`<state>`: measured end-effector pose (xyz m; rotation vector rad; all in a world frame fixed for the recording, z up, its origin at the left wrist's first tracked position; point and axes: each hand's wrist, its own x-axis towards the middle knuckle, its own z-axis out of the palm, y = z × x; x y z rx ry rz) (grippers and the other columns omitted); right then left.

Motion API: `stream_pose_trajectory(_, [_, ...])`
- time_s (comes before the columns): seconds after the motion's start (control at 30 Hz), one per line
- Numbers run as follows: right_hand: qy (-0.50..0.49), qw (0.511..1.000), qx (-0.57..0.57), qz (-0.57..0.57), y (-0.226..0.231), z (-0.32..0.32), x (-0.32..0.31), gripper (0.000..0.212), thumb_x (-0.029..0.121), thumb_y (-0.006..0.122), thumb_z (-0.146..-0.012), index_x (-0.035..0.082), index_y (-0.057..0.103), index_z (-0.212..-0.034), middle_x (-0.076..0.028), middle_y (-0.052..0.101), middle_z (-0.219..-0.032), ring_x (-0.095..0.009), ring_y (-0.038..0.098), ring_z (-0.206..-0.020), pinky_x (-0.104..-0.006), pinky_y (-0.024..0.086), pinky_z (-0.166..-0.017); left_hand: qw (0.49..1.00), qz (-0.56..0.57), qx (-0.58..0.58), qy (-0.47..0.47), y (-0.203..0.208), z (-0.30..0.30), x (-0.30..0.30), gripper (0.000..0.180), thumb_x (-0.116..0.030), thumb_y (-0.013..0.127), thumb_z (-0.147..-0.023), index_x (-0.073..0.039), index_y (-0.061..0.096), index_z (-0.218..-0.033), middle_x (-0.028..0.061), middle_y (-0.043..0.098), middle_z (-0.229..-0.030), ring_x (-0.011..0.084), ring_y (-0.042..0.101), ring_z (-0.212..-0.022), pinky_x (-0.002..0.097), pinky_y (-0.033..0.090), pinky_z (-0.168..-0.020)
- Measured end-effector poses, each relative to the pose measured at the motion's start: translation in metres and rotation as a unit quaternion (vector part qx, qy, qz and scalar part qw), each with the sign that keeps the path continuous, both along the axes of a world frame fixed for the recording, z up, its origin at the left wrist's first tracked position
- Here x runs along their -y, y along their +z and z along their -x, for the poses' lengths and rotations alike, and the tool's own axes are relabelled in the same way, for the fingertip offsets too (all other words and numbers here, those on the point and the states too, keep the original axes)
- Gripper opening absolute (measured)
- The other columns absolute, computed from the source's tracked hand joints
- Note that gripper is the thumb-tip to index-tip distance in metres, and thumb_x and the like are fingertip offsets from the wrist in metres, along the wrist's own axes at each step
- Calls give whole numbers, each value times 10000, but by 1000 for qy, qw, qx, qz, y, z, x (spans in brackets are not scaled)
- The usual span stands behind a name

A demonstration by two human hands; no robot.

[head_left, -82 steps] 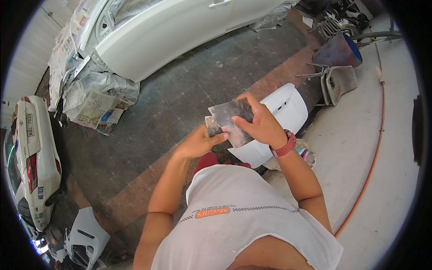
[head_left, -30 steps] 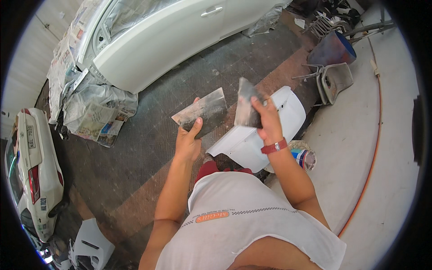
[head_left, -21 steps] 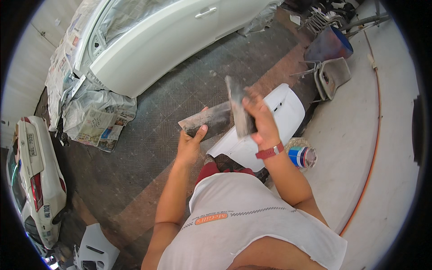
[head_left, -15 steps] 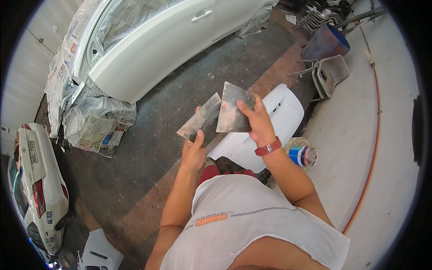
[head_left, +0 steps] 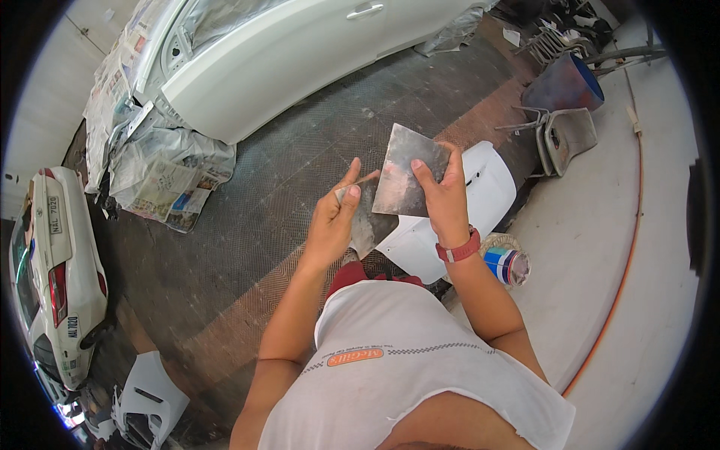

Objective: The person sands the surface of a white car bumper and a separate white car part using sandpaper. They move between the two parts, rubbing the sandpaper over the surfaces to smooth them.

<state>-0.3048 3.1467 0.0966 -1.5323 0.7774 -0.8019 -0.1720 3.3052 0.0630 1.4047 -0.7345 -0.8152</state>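
A single head-worn fisheye camera looks steeply down from above the person's chest, close to the left hand [head_left: 330, 225] and right hand [head_left: 442, 199] raised before it. The workshop floor [head_left: 285, 195] lies farther below, its edges bending toward the dark round rim.

Both hands, left hand [head_left: 330, 223] and right hand [head_left: 442, 196], raised together (grips closed).

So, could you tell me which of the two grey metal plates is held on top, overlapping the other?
The right hand's plate, the bigger, squarish one pinched by the right hand; it overlaps the left hand's plate, which the left hand holds lower, partly hidden.
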Motion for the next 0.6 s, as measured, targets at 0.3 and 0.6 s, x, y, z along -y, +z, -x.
stream_pose_trajectory(0.3, [83, 996, -9, 32, 9, 3, -26, 460, 156, 764, -985, 46, 499, -1343, -85, 642, -1127, -147, 623, -1034, -326, 548, -898, 999, 12, 14, -45, 21, 12, 5, 483, -387, 528, -1160, 33, 646, -1368, 76, 737, -1096, 134, 645, -971, 334, 543, -875])
stream_pose_trajectory(0.6, [192, 968, -77, 145, 50, 10, -11, 441, 144, 758, -972, 68, 508, -1327, -98, 636, -1077, -167, 613, -1007, -351, 529, -879, 987, 28, -50, -151, 19, 3, -4, 441, -411, 518, -1163, 3, 640, -1253, 45, 713, -1071, 120, 623, -981, 328, 523, -879])
